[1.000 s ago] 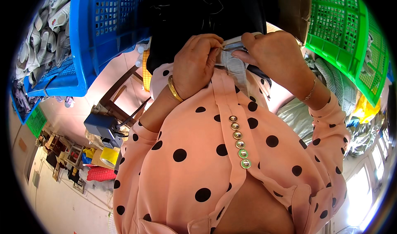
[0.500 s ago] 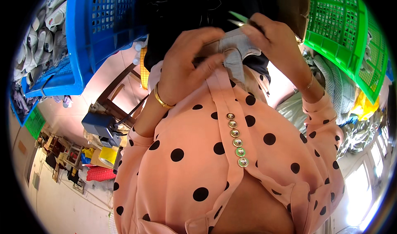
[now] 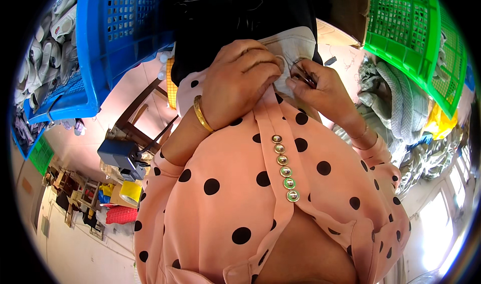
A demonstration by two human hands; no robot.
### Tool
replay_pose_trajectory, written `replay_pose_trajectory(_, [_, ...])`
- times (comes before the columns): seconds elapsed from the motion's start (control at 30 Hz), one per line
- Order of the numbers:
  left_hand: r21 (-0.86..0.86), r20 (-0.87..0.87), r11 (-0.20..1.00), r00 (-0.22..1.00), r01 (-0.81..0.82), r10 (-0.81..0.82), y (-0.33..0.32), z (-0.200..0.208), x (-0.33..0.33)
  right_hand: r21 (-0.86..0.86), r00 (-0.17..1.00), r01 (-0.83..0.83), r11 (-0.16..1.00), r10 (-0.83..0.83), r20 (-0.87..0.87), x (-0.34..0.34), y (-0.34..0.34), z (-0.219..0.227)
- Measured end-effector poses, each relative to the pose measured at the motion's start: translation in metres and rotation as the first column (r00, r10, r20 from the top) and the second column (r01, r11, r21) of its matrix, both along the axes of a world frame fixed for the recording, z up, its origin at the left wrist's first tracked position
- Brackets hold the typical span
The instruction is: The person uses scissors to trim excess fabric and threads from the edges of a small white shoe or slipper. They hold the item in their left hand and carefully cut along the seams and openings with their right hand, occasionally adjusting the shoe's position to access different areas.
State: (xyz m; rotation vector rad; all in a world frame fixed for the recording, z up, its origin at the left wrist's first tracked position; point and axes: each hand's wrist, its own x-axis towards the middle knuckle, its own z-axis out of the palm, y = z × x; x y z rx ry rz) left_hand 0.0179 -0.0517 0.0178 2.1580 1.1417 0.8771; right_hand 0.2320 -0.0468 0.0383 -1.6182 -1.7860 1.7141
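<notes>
A pale white fabric piece (image 3: pixel 296 39), apparently a shoe upper, lies at my lap with its rounded end facing away from me. My left hand (image 3: pixel 245 81) is closed on its near left part, and the fingertips are partly hidden by the back of the hand. At the piece's right edge, my right hand (image 3: pixel 323 91) grips a small pair of snips (image 3: pixel 303 76), with dark metal showing between thumb and fingers. The tips of the snips touch or nearly touch the fabric. Black cloth with loose pale threads covers my lap beyond the hands.
A blue crate (image 3: pixel 90 58) of white shoe uppers stands at left. At right are a green crate (image 3: pixel 401 53), a brown box (image 3: pixel 348 13) and stacked grey pieces (image 3: pixel 396 101). A dark blue device (image 3: pixel 117 151) and a yellow tape roll (image 3: pixel 131 191) sit lower left.
My right hand has come down and nearer, bringing the snips to the fabric's edge. The white piece has turned, showing more of its rounded end. My left hand has shifted slightly right.
</notes>
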Motion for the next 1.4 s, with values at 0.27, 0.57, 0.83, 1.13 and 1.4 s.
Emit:
replay_pose_trajectory(0.27, [-0.164,0.055,0.985,0.996,-0.061,0.071,-0.002,-0.006,0.007,0.513,0.828,-0.527,0.677,0.274,0.49,0.023,0.024,0.016])
replay_pose_trajectory(0.57, [-0.176,0.054,0.982,0.996,-0.065,0.076,-0.003,-0.003,0.009,0.514,0.688,-0.717,0.47,0.363,0.628,0.017,0.037,0.029])
replay_pose_trajectory(0.83, [-0.524,0.387,0.834,0.823,-0.175,0.415,-0.003,-0.009,0.005,0.254,0.926,-0.317,0.914,0.24,0.291,0.017,0.027,0.032])
replay_pose_trajectory(1.13, [-0.004,0.16,0.953,0.94,-0.304,0.3,0.053,-0.002,-0.02,-0.226,0.999,-0.043,0.973,0.036,-0.035,0.003,0.009,0.01])
replay_pose_trajectory(1.4, [-0.092,0.062,0.941,0.945,0.327,-0.322,0.076,0.036,-0.012,0.106,0.981,-0.188,0.976,0.192,-0.032,0.0,0.078,0.061])
